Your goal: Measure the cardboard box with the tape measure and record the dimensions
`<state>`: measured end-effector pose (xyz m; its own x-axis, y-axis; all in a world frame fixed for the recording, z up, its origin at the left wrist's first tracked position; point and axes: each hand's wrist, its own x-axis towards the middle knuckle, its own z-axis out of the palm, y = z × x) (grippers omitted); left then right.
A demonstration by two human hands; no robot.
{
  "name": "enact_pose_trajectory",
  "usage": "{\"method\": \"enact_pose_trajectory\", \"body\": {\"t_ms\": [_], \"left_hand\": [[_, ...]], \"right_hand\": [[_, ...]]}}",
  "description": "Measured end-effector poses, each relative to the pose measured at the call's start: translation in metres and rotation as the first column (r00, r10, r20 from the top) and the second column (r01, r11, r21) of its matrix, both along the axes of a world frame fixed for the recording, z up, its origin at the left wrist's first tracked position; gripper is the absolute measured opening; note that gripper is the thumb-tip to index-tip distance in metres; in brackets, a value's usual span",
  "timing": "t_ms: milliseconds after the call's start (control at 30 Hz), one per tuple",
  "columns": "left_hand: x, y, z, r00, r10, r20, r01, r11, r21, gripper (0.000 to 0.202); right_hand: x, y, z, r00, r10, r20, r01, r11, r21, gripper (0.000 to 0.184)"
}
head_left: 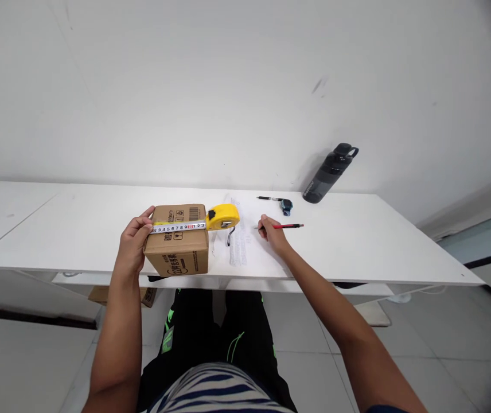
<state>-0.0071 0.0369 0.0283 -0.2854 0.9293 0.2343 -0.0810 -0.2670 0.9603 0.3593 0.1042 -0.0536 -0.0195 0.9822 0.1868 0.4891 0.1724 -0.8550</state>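
A small cardboard box [179, 252] stands near the front edge of the white table [357, 241]. A yellow tape measure [223, 217] rests at the box's top right corner, its white blade [179, 228] stretched leftward across the top. My left hand [133, 244] grips the box's left side, thumb pinning the blade's end. To the right, my right hand [273, 232] is closed on a red pen [286, 226], its tip touching a white sheet of paper [254, 241] that lies flat on the table.
A strip of clear bubble wrap [238, 241] lies between box and paper. A black pen [270, 198] and a small blue-black object [287, 206] sit behind. A dark bottle [330, 173] leans against the wall. Another cardboard box [99, 294] is under the table.
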Motion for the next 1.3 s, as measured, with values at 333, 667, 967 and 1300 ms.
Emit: {"method": "enact_pose_trajectory", "body": {"t_ms": [333, 667, 967, 1300], "left_hand": [[0.002, 0.001, 0.001, 1.0, 0.022, -0.012, -0.022, 1.0, -0.009, 0.016], [0.001, 0.002, 0.001, 1.0, 0.014, -0.005, -0.014, 1.0, -0.011, 0.016], [0.001, 0.002, 0.0, 1.0, 0.023, -0.016, -0.023, 1.0, -0.012, 0.017], [0.001, 0.001, 0.001, 1.0, 0.007, 0.01, -0.007, 1.0, -0.006, 0.016]], "right_hand": [[-0.013, -0.019, -0.011, 0.991, -0.009, -0.133, -0.001, 0.997, -0.077, 0.042], [-0.014, -0.016, -0.018, 0.991, 0.006, -0.135, -0.022, 0.993, -0.115, 0.035], [-0.014, -0.016, -0.017, 0.99, -0.018, -0.137, 0.006, 0.996, -0.085, 0.038], [-0.015, -0.017, -0.016, 0.991, -0.014, -0.132, 0.005, 0.997, -0.072, 0.037]]}}
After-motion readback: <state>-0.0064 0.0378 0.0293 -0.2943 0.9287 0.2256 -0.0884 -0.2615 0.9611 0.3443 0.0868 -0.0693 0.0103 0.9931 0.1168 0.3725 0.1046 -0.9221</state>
